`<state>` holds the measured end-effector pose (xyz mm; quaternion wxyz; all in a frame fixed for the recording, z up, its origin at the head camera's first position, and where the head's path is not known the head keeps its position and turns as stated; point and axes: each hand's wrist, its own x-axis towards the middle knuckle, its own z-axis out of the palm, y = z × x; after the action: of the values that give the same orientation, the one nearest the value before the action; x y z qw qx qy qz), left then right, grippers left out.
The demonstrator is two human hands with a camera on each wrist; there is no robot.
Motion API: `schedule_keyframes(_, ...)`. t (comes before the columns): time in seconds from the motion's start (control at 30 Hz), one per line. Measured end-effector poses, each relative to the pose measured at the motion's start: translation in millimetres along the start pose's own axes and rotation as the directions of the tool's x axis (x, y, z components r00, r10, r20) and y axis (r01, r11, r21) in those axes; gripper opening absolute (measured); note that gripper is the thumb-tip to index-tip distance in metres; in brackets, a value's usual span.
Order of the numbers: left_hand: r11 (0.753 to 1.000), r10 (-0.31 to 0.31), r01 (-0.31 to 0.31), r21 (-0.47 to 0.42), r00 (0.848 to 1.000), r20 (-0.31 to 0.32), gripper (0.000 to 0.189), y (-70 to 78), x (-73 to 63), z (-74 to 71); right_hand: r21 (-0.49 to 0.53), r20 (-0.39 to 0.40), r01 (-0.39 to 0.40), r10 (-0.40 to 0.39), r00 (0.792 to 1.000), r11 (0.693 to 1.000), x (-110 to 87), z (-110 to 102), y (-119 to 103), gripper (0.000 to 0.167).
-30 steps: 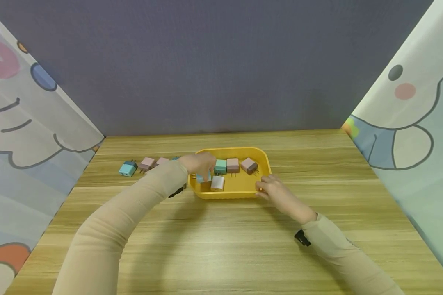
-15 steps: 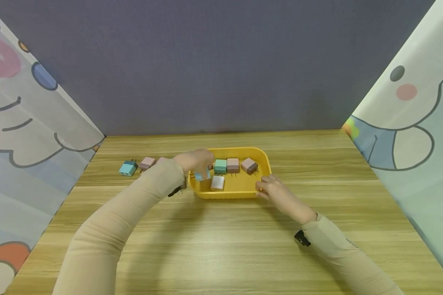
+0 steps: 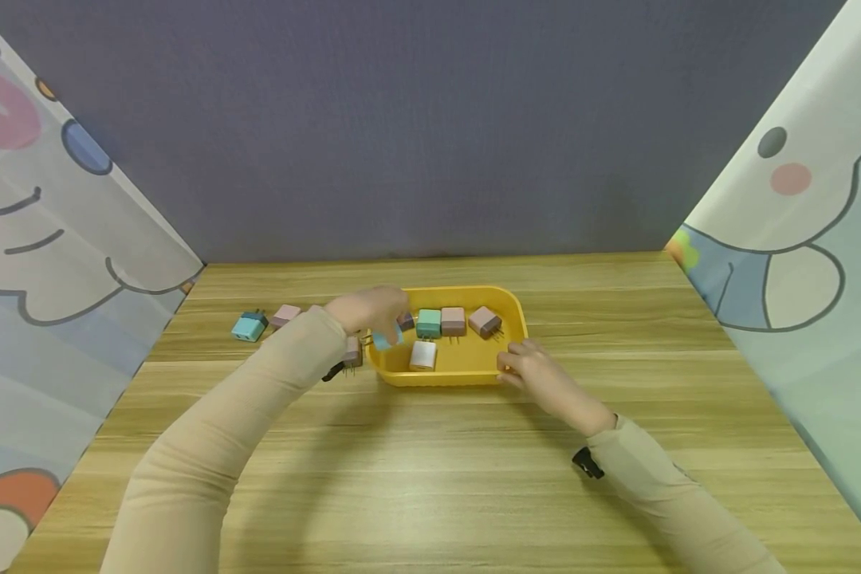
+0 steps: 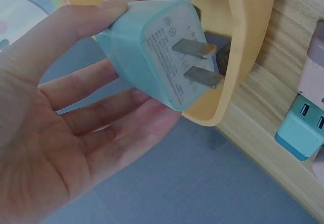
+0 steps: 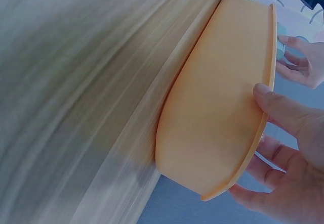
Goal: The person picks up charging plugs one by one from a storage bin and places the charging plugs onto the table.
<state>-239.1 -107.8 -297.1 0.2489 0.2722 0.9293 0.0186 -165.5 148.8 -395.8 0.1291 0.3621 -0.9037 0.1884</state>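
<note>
At far left on a wood-grain tabletop (image 3: 545, 478), a two-tone blue wall charger (image 3: 249, 326) lies with its prongs turned away, just beside a pink charger (image 3: 285, 316) partly hidden by the person's left sleeve (image 3: 201, 446). Past the sleeve, a grayish-pink charger (image 3: 353, 352) sits near the end of a yellow plastic tray (image 3: 466, 379).

The left hand (image 3: 368, 307) has its grip closed about a pale-blue charger (image 3: 386, 339), thumb on one side and fingers on the other, holding it at the tray's left end, its two flat prongs pointing left over the rim.

Inside the tray, a dark charger (image 3: 406, 322) shows partly behind that hand. Next come a white charger (image 3: 423, 355) nearer the viewer, a green charger (image 3: 428, 324), an upright-set pink-and-mauve charger (image 3: 453, 321) touching the green one, and a skewed pink charger (image 3: 485, 322) apart from the rest.

At right, the right hand (image 3: 541, 379) pinches the tray's rim at its near corner, thumb outside.

The work looks partway along, with five chargers visible in the tray and others outside; whether they are being packed or unpacked cannot be told from this moment, nor can the full count beneath the sleeve.
</note>
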Motion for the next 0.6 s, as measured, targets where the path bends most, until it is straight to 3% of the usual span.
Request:
schedule_keyframes(0.43,1.0,0.011,-0.011,0.001,0.999,-0.049,0.048,-6.7,-9.9,-1.7,0.014,-0.003,0.008,-0.008,1.0,1.0,-0.7,-1,0,0.015)
schedule_keyframes(0.6,0.999,-0.012,0.01,-0.031,0.998,-0.056,0.045,-11.1,-14.3,0.4,0.019,-0.001,0.004,-0.004,1.0,1.0,-0.9,-1,0,0.015)
